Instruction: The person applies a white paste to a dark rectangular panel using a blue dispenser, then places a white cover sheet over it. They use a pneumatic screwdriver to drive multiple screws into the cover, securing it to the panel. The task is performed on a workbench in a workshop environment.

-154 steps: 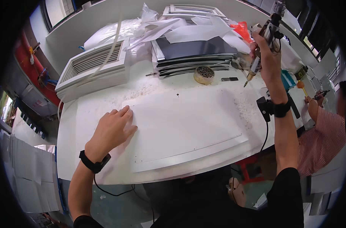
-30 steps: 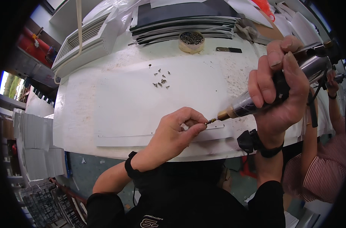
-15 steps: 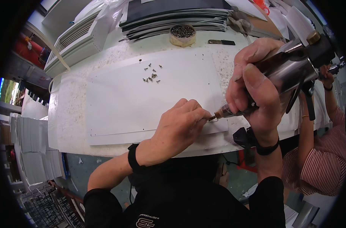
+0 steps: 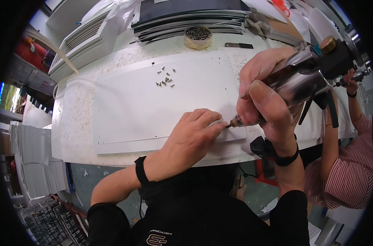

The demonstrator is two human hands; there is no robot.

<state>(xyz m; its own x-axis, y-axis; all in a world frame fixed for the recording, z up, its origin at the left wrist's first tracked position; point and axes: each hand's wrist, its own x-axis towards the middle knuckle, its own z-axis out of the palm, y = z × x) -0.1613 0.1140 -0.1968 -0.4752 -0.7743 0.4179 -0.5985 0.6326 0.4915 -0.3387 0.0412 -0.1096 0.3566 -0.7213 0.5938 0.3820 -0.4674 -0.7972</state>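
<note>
Has brought the power driver (image 4: 295,87) slightly leftward since half a second ago, gripping it in the curled fingers of the right hand (image 4: 274,115). Holds its tip right at the fingertips of the left hand (image 4: 190,137), by the near right corner of the white panel (image 4: 129,102). Bends left thumb and forefinger toward each other; cannot tell whether pinching anything. Shows loose screws (image 4: 164,83) on the panel, beyond the left hand.
</note>
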